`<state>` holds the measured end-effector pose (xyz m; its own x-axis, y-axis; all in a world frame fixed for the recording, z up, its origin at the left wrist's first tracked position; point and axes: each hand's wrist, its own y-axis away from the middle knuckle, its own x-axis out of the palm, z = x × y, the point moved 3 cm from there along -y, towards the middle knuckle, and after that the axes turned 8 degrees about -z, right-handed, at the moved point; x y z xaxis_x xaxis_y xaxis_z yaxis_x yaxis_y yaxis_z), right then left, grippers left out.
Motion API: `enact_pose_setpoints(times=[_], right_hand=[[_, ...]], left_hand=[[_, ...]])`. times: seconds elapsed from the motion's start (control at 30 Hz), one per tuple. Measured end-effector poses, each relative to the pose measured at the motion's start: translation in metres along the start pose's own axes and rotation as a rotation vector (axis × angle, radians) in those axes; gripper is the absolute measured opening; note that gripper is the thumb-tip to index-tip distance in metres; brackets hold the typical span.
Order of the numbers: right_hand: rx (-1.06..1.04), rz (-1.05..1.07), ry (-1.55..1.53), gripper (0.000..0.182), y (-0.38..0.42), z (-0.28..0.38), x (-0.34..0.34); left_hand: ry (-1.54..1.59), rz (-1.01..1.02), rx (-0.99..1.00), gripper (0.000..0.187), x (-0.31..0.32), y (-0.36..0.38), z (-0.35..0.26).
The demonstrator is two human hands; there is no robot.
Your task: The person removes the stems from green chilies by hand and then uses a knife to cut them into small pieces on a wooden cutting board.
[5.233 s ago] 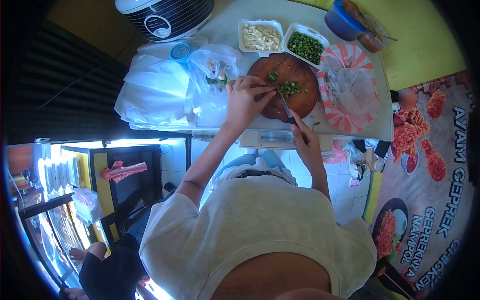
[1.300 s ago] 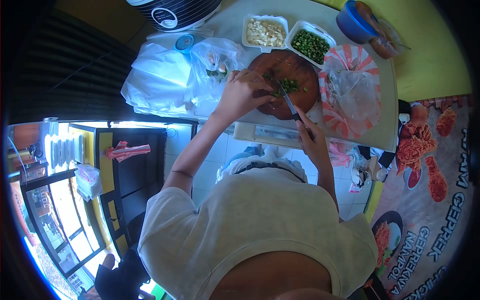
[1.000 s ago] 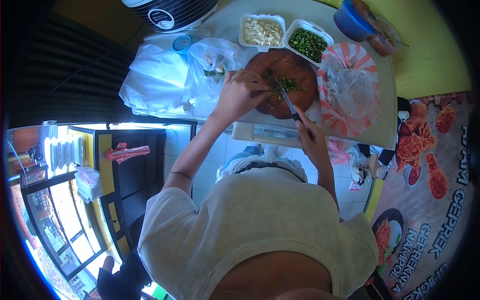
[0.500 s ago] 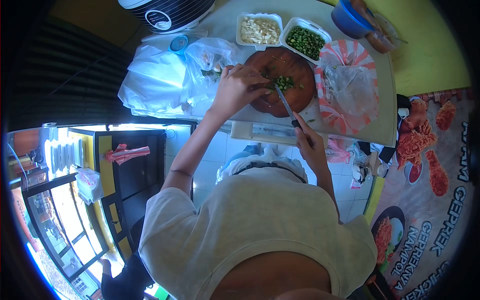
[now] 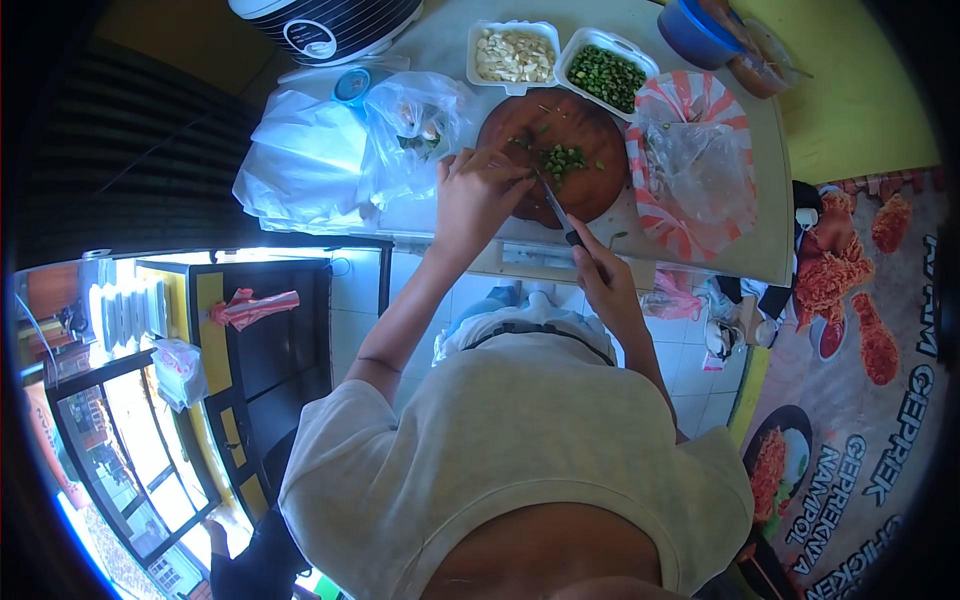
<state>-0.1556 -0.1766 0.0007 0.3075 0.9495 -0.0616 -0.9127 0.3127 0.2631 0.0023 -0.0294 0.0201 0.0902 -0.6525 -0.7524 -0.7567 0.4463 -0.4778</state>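
Observation:
My right hand [image 5: 608, 285] grips the dark handle of a knife [image 5: 553, 204], its blade angled up and left over a round wooden cutting board [image 5: 598, 190]. My left hand [image 5: 484, 188] is at the board's left edge, fingers bent and pinched together close to the blade's tip. Whatever sits between those fingers is too small and hidden to make out. Chopped green pieces [image 5: 564, 160] lie in a loose pile on the board, just beyond the blade. Behind the board stand a white foam box of pale sliced pieces [image 5: 515, 56] and another of chopped greens [image 5: 606, 77].
Left of the board are a clear plastic bag [image 5: 410, 115] with things inside, white sheets [image 5: 300, 165] and a blue-lidded container [image 5: 352, 86]. A red-striped plastic bag [image 5: 735, 205] lies on the right. A rice cooker [image 5: 340, 30] and a blue bowl [image 5: 695, 35] stand farther back.
The knife and my right hand have shifted left, bringing the blade up to my left fingers. My left hand has moved slightly down. The camera view has shifted a little.

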Motion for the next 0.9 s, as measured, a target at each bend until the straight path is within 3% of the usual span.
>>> enact_pose_setpoints(times=[0.6,0.8,0.87,0.9], right_hand=[[-0.08,0.034,0.27,0.043,-0.009,0.019,-0.005],[0.083,0.061,0.349,0.042,-0.008,0.028,-0.005],[-0.143,0.007,0.34,0.043,-0.009,0.026,-0.005],[-0.14,0.006,0.341,0.043,-0.009,0.027,-0.004]], left_hand=[[0.065,-0.127,-0.119,0.01,0.009,0.014,0.006],[0.07,-0.164,-0.179,0.011,0.008,0.015,0.009],[0.067,-0.171,-0.186,0.012,0.006,0.015,0.01],[0.069,-0.167,-0.186,0.012,0.007,0.015,0.01]])
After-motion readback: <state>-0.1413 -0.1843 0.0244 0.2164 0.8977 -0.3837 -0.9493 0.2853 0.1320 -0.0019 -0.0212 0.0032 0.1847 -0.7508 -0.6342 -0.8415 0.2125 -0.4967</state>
